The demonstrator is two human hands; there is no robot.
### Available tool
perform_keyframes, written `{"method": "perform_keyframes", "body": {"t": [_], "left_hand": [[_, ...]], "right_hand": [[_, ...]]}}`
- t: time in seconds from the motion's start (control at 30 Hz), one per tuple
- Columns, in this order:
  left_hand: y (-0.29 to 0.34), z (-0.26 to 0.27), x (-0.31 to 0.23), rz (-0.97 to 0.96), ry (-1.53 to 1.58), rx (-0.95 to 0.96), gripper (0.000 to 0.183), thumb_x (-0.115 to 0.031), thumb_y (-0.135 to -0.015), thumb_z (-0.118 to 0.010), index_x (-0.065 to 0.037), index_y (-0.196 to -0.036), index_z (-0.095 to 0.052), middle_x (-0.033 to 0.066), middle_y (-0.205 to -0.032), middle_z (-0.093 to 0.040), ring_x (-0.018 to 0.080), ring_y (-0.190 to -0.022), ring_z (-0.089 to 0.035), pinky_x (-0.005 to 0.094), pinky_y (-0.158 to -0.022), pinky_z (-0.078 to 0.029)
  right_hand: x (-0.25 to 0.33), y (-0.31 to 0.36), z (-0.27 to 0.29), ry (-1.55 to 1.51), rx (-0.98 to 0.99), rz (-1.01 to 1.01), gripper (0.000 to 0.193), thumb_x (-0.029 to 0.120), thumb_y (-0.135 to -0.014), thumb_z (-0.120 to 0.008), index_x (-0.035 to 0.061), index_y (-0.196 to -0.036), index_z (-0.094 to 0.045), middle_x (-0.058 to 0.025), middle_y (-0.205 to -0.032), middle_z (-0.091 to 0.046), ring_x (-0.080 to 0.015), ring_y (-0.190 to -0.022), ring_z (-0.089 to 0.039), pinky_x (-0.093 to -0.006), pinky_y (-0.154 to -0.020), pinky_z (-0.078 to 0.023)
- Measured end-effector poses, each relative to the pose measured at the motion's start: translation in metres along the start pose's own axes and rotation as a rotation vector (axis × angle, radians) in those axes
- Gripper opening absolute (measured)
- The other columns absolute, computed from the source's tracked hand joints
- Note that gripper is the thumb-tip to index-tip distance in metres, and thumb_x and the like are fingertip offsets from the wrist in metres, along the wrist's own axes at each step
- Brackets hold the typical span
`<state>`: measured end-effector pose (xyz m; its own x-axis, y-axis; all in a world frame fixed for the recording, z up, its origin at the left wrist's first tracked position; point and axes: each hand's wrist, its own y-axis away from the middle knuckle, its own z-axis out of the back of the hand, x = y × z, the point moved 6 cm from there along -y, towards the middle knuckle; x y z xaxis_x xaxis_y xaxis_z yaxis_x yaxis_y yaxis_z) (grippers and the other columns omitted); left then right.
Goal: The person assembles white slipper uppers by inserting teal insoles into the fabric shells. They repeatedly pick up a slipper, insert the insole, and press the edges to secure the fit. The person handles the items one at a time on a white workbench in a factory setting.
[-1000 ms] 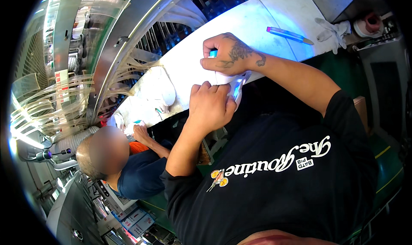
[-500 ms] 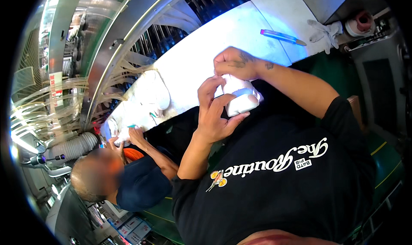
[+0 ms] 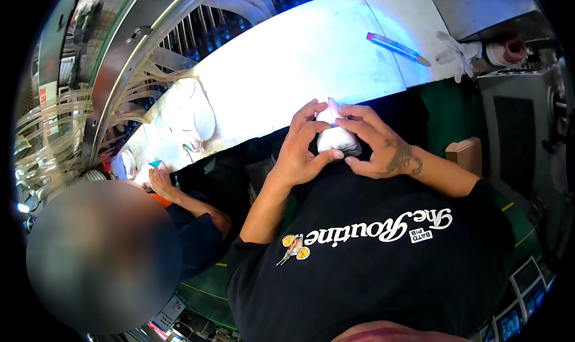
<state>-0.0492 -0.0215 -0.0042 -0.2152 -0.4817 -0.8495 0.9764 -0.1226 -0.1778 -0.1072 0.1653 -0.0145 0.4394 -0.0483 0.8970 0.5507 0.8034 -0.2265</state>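
A small white shoe-like piece [image 3: 336,139] is held between my two hands in front of my chest, just off the near edge of the white table. My left hand [image 3: 301,143] grips its left side, thumb at the near end and fingers curled over the top. On the other side my right hand [image 3: 380,144] closes round it, fingertips on the upper part and thumb low down. A pale, upright flap shows between the fingertips. Much of the piece is covered by my fingers.
Across the white table [image 3: 281,54] lie a blue-handled brush [image 3: 396,47] and a white glove [image 3: 456,54]. A stained cup [image 3: 506,53] stands beyond. A white rounded piece [image 3: 197,111] rests further left. A co-worker's hand [image 3: 160,179] is on another white item. A cardboard box [image 3: 465,155] sits right.
My right hand has come down from above the piece to its right side. The piece has turned and now sits between both hands. The co-worker appears larger and lower in view.
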Motion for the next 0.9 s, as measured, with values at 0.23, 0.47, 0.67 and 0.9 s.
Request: {"method": "perform_keyframes", "body": {"t": [0.23,0.47,0.67,0.9], "left_hand": [[-0.008,-0.001,0.002,-0.028,-0.025,0.065,0.058,-0.035,-0.079,-0.098,-0.003,-0.115,-0.066,0.0261,-0.150,-0.057,0.0455,-0.146,-0.053,0.0533,-0.114,-0.050],[-0.010,0.002,0.017,0.025,-0.039,-0.036,0.059,-0.030,-0.072,-0.103,-0.003,-0.105,-0.063,0.0222,-0.136,-0.066,0.0381,-0.123,-0.070,0.0450,-0.102,-0.058],[-0.002,-0.003,0.033,0.226,0.162,-0.135,0.051,-0.019,-0.076,-0.101,-0.002,-0.103,-0.061,0.0207,-0.140,-0.065,0.0332,-0.130,-0.066,0.0449,-0.103,-0.057],[-0.008,-0.015,0.041,0.411,0.662,-0.405,0.071,-0.017,-0.077,-0.101,0.001,-0.129,-0.055,0.0229,-0.153,-0.054,0.0319,-0.133,-0.064,0.0456,-0.109,-0.056]], "right_hand": [[-0.014,-0.026,-0.002,0.058,0.024,0.040,0.054,0.015,-0.081,-0.094,0.0009,-0.118,-0.057,-0.0279,-0.158,-0.046,-0.0454,-0.154,-0.045,-0.0498,-0.121,-0.049],[-0.016,-0.041,0.004,0.096,0.010,0.043,0.076,0.023,-0.079,-0.096,-0.0064,-0.136,-0.055,-0.0269,-0.138,-0.064,-0.0435,-0.133,-0.064,-0.0468,-0.110,-0.057],[-0.033,-0.052,0.004,-0.023,0.086,-0.126,0.082,0.027,-0.079,-0.096,0.0015,-0.145,-0.054,-0.0159,-0.127,-0.070,-0.0357,-0.120,-0.070,-0.0458,-0.100,-0.059],[-0.047,-0.048,0.003,-0.200,0.082,-0.458,0.082,0.033,-0.080,-0.098,0.0025,-0.142,-0.054,-0.0173,-0.131,-0.069,-0.0334,-0.121,-0.071,-0.0453,-0.103,-0.058]]}}
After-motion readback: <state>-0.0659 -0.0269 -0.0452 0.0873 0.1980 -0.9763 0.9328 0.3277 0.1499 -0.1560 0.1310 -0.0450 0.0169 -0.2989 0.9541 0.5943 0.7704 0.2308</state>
